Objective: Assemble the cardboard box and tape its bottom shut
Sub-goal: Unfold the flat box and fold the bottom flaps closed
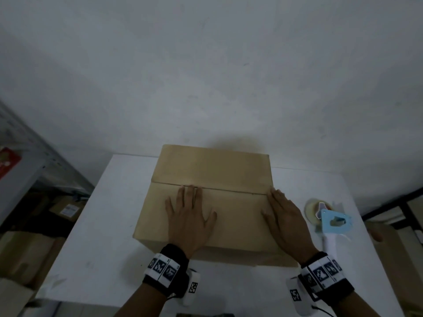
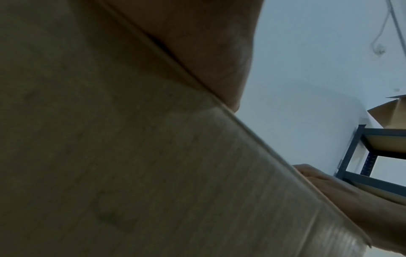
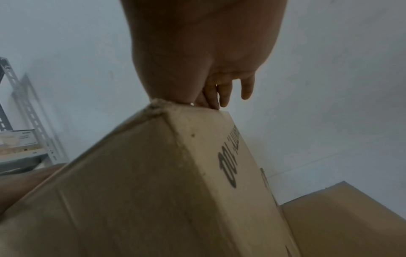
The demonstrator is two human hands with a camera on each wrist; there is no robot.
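Note:
A brown cardboard box (image 1: 212, 170) stands on the white table (image 1: 109, 225) with its two long flaps folded down and meeting at a seam across the top. My left hand (image 1: 190, 216) lies flat on the near flap, fingers straight, fingertips at the seam. My right hand (image 1: 283, 216) presses flat on the near flap at the box's right edge. The left wrist view shows the box side (image 2: 131, 156) close up. In the right wrist view my right hand (image 3: 211, 57) rests on the box's top corner (image 3: 158, 106). A blue tape dispenser (image 1: 329, 220) lies on the table right of the box.
A grey metal shelf (image 1: 27, 156) with cartons below it stands at the left. A dark shelf frame (image 2: 373, 156) and another carton (image 3: 342, 219) are at the right. A white wall is right behind the table.

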